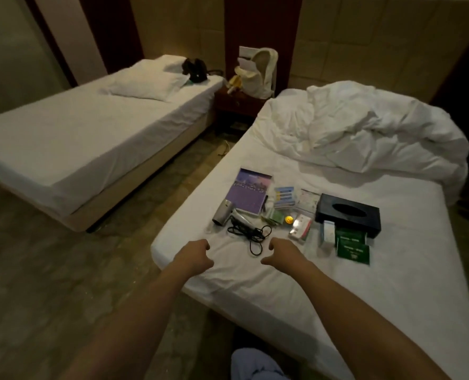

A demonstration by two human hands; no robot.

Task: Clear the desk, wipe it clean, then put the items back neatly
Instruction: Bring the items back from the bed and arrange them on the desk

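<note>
Items [288, 212] on bed [392, 270]; purple book's [248, 194] cover writing too blurred.

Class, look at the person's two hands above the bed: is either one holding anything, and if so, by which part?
Nothing is held. The left hand and the right hand hang loosely curled over the bed sheet, short of the hair dryer and its black cord.

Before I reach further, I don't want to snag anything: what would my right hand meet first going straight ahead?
Likely the black cord of the hair dryer, coiled on the sheet just beyond the right hand. Depth is hard to judge here.
</note>
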